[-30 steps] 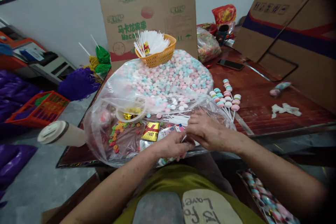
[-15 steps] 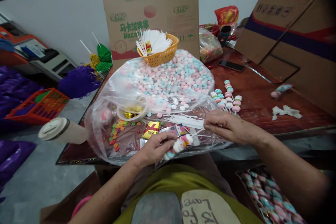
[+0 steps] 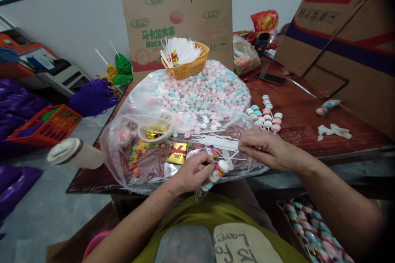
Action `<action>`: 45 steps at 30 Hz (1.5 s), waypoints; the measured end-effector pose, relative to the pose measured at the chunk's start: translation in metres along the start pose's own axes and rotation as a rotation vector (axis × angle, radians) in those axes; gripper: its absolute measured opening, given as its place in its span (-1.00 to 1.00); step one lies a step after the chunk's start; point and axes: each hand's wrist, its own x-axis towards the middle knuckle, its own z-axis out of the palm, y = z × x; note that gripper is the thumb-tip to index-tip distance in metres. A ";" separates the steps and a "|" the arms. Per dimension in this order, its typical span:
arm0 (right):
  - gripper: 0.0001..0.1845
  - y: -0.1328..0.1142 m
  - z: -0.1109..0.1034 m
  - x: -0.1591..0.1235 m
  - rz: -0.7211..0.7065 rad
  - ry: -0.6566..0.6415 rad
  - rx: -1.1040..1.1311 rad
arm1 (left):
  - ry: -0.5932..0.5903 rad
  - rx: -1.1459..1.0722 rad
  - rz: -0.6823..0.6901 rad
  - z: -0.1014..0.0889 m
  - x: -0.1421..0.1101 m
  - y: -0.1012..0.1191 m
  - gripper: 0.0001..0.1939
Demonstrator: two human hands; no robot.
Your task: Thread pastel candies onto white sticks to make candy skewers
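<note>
Two hands (image 3: 194, 174), one phone (image 3: 270, 78), one yellow basket (image 3: 191, 69)

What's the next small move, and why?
Probably draw one of the white strips toward the marshmallow skewer with the right hand: that hand is at the strips' ends, the left hand holds the skewer, and a gold packet marked TWIST lies near, so the strips may be ties.

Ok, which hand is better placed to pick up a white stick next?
Right, probably: the right hand is at the white sticks, while the left hand holds a candy skewer.
</note>
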 end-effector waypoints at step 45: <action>-0.84 -0.060 0.024 0.053 0.048 -0.110 -0.413 | 0.100 0.556 -0.267 -0.029 -0.027 0.024 -0.75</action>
